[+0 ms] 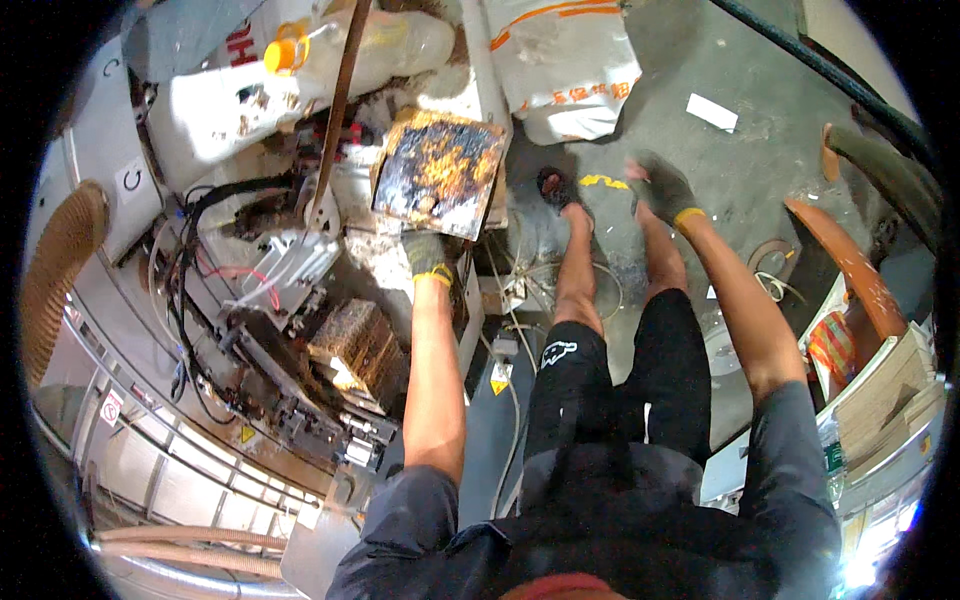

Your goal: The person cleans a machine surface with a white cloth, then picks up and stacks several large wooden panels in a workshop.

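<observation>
A square, board-like block (440, 165) lies on the machine to my left, its top blackened and stained yellow-orange. At its near edge is my left hand (428, 256), in a dark glove with a yellow cuff. The block's edge and the glove's dark cloth hide the fingers, so I cannot tell whether they grip it. My right hand (668, 190), gloved the same way, hangs over the floor beside my right foot, apart from the block. Motion blurs its fingers, and nothing recognisable shows in them.
A large plastic bottle with an orange-yellow cap (288, 52) lies beyond the block. Below it stands a brown, layered block (355, 345) among cables and metal machine parts. A white printed sack (565, 75) rests on the floor ahead. Thin hoses (540, 270) loop near my feet.
</observation>
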Demonstrator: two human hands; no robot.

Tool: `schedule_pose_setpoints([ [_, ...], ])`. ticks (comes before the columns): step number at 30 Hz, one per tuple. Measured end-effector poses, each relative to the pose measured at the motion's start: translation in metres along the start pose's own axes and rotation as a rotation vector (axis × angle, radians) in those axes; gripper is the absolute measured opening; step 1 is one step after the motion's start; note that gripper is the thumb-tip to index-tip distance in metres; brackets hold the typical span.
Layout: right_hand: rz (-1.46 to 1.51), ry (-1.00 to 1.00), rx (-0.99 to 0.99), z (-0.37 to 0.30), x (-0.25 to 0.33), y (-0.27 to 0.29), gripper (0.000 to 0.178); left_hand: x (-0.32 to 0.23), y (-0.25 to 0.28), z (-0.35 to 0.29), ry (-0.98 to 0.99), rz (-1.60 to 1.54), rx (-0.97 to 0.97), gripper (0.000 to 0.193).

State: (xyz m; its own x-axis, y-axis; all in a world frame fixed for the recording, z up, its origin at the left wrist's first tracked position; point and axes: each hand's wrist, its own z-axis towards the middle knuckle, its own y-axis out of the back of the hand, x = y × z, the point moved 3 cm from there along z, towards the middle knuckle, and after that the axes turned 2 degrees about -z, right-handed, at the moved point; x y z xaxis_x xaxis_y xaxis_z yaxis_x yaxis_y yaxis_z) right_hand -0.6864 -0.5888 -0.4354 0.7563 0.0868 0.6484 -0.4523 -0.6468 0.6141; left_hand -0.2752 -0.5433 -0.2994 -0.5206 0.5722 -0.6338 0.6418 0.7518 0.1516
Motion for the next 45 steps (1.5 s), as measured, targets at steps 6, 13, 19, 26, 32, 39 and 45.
schedule_pose_setpoints([
  [6, -0.578, 0.505, -0.258, 0.161, 0.068, 0.055, 0.055, 0.026, 0.031, 0.029, 0.228, -0.320, 0.285, 0.052],
  [13, -0.706, 0.488, -0.490, 0.319, 0.082, 0.157, 0.073, 0.114, 0.047, -0.062, 0.180, 0.324, 0.213, 0.039],
  [19, -0.572, 0.145, 0.061, 0.276, 0.041, 0.159, 0.057, 0.109, -0.080, -0.165, -0.030, 0.436, 0.433, 0.043],
  [26, -0.203, 0.151, 0.143, 0.137, 0.084, 0.149, 0.058, 0.126, -0.239, 0.012, -0.664, 0.967, 0.146, 0.058],
  [32, 0.117, 0.155, 0.096, 0.057, 0.082, 0.113, 0.052, 0.192, -0.187, 0.061, -0.603, 1.247, 0.471, 0.028],
  [39, 0.283, -0.344, -0.363, 0.026, 0.029, 0.084, 0.055, 0.020, -0.167, -0.146, -0.242, 0.367, 0.416, 0.018],
  [45, 0.074, -0.327, -0.291, 0.080, 0.042, 0.094, 0.073, -0.129, -0.256, -0.123, -0.691, 0.559, 0.201, 0.035],
])
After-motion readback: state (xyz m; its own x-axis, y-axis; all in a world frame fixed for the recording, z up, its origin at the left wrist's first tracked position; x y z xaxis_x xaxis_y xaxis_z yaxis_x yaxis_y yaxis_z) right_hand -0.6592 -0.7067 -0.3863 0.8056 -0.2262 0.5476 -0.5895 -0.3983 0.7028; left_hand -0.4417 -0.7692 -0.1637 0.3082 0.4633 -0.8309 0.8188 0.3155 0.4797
